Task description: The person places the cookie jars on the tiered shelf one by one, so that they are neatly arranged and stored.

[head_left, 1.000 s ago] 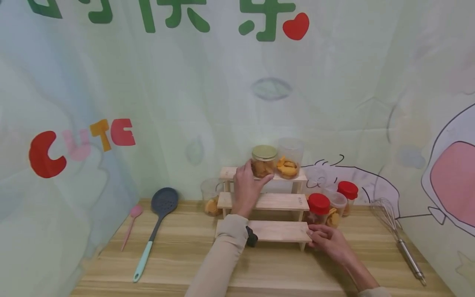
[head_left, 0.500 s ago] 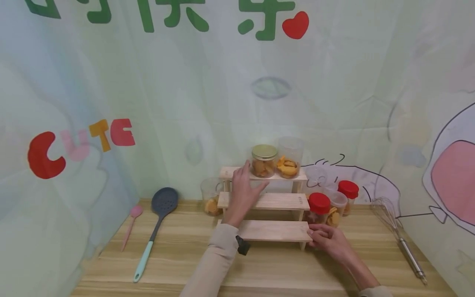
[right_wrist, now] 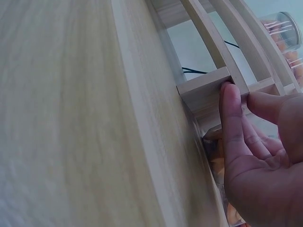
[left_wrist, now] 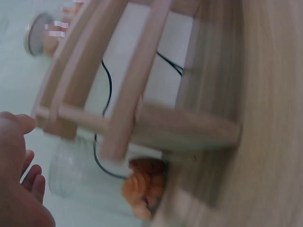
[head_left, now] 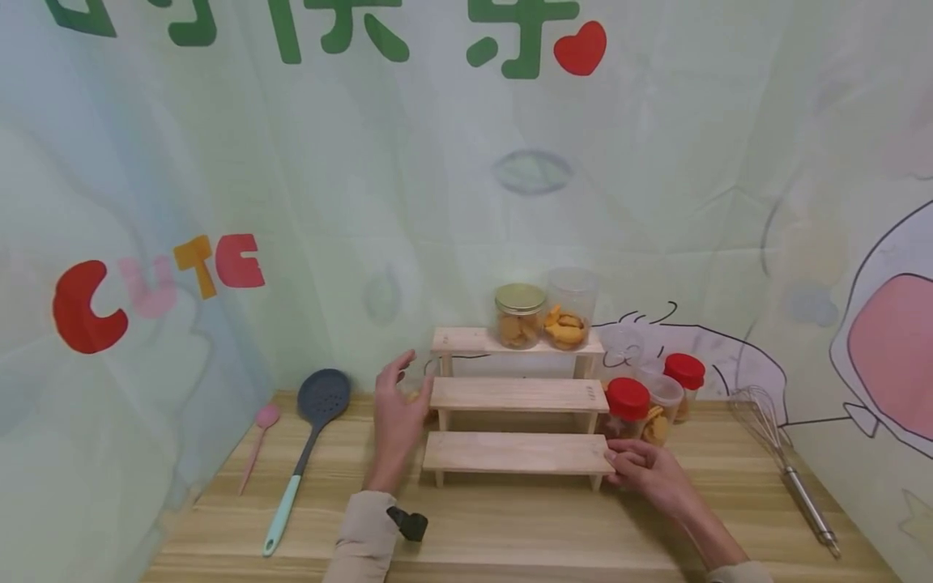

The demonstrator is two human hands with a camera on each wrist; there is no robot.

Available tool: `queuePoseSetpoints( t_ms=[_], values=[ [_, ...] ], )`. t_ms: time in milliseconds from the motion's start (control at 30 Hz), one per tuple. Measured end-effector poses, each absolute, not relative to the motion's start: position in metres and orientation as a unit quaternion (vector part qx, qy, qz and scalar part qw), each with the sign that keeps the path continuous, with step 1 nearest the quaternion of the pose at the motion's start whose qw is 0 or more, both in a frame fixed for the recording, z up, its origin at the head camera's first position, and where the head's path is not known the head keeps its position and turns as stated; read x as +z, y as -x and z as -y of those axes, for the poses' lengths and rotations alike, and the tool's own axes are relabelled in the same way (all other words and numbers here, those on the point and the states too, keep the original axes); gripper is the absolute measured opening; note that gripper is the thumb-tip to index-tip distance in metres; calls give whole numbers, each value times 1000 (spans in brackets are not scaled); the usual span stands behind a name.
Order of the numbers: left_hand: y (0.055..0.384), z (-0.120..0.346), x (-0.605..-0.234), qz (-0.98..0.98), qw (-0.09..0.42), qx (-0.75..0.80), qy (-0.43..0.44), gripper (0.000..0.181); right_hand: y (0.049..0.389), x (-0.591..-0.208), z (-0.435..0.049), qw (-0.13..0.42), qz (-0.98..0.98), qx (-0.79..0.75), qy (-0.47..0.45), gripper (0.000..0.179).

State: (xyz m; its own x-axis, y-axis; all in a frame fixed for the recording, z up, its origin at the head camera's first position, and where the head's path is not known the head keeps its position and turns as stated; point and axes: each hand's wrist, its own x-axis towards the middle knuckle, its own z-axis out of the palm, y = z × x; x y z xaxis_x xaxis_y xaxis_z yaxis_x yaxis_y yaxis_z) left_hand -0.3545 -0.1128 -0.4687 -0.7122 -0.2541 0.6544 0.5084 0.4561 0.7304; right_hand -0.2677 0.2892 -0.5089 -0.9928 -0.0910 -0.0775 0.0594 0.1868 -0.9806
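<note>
A three-step wooden display shelf stands on the table. My right hand pinches the right end of its lowest step; in the right wrist view the thumb and index finger lie on either side of the board's corner. My left hand, thumb and fingers spread apart, is beside the shelf's left end, in front of a clear jar of orange-brown snacks that it largely hides in the head view. The top step bears a gold-lidded jar and a clear lidless-looking jar, both with snacks inside.
Right of the shelf stand two red-lidded jars, one nearer and one farther, with a clear jar between them. A whisk lies far right. On the left lie a slotted turner and a pink spoon.
My left hand has let go of the gold-lidded jar on the top step and moved left and down to the clear jar beside the shelf. The right hand keeps its place.
</note>
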Motion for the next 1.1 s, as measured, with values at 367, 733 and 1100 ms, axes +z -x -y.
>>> queuePoseSetpoints(
  t_ms=[367, 733, 1100],
  values=[
    [370, 145, -488, 777, 328, -531, 87, 63, 268, -508, -286, 63, -767, -639, 9, 61],
    [378, 147, -503, 809, 207, -547, 66, 91, 268, -510, -289, 66, -761, -645, 4, 62],
    [380, 147, -525, 857, 181, -481, 25, 83, 268, -510, -287, 67, -761, -645, 1, 62]
  ],
)
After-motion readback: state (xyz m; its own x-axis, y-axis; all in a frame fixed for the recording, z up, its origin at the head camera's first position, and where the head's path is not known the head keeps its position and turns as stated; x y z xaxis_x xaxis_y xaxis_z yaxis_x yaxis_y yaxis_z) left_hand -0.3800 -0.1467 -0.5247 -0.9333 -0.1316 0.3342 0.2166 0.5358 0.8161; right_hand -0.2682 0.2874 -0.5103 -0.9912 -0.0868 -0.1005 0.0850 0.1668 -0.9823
